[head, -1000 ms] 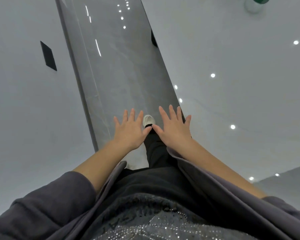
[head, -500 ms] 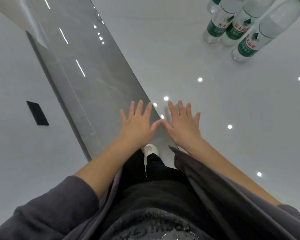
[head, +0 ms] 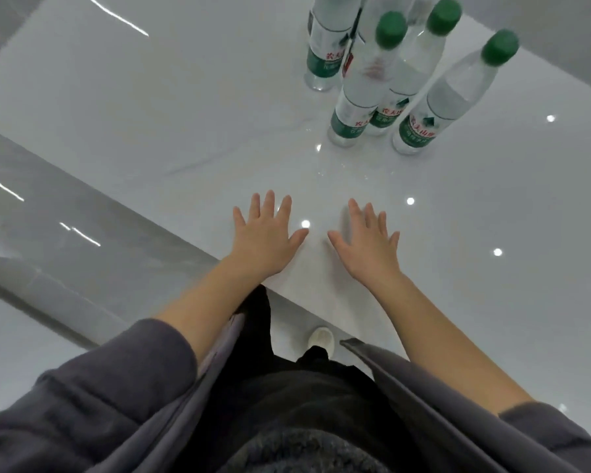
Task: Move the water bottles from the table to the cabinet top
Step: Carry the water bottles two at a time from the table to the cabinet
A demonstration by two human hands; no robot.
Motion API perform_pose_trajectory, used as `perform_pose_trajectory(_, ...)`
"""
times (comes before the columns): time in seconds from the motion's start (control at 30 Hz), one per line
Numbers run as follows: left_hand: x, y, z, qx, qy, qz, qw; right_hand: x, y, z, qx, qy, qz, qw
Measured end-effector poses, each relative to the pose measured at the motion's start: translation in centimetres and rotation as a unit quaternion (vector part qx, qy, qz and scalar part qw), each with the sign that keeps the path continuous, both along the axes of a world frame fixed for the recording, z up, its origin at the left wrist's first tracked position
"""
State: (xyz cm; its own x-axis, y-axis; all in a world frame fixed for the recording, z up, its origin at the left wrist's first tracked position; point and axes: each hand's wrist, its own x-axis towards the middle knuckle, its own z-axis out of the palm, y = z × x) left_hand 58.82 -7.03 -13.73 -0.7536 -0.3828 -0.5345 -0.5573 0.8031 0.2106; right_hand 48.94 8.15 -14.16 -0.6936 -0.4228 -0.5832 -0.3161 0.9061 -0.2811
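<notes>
Several clear water bottles with green caps and green labels stand upright in a cluster on the glossy white table [head: 185,124], at its far right. The nearest ones are a left bottle [head: 359,93], a right bottle [head: 447,104], one between them [head: 408,73] and one further back [head: 325,46]. My left hand [head: 267,233] and my right hand [head: 367,244] are spread flat, palms down, over the near part of the table, well short of the bottles. Both hold nothing. The cabinet top is not in view.
The table's near edge [head: 171,230] runs diagonally from upper left to lower right. Beyond it lies grey glossy floor [head: 48,206]. My white shoe [head: 321,337] shows below the edge. Ceiling lights reflect as bright dots on the table.
The view has swung up and right from the floor onto the table, bringing the bottles into fuller view. My hands have moved apart and now lie over the table.
</notes>
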Motion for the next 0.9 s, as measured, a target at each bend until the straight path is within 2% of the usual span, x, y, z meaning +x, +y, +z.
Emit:
perform_pose_trajectory(0.1, -2.6, -4.0, -0.8, 0.006, 0.004, -0.025, 1.0, -1.6, -3.0, -0.4, -0.071, -0.01, -0.11, 0.991)
perform_pose_trajectory(0.23, -5.7, -7.5, -2.1, 0.019, 0.038, -0.056, 0.998, -3.8, -6.8, -0.6, -0.207, -0.007, -0.28, 0.937)
perform_pose_trajectory(0.43, -8.0, -11.4, -4.0, 0.012, 0.086, -0.127, 0.988, -7.7, -12.8, -1.6, -0.278, 0.052, -0.444, 0.85)
perform_pose_trajectory(0.6, -10.2, -14.1, -5.4, 0.037, 0.146, -0.145, 0.978, -9.9, -16.0, -2.3, -0.261, 0.118, -0.52, 0.805)
perform_pose_trajectory(0.67, -11.7, -14.9, -5.5, 0.076, 0.18, -0.125, 0.973, -10.1, -16.3, -2.4, -0.256, 0.134, -0.526, 0.8)
perform_pose_trajectory(0.77, -15.0, -15.5, -4.7, 0.171, 0.216, -0.024, 0.961, -9.3, -15.6, -2.7, -0.268, 0.145, -0.513, 0.802)
perform_pose_trajectory(0.9, -20.2, -15.9, -3.7, 0.262, 0.265, 0.084, 0.924, -7.4, -14.4, -3.1, -0.283, 0.147, -0.51, 0.799)
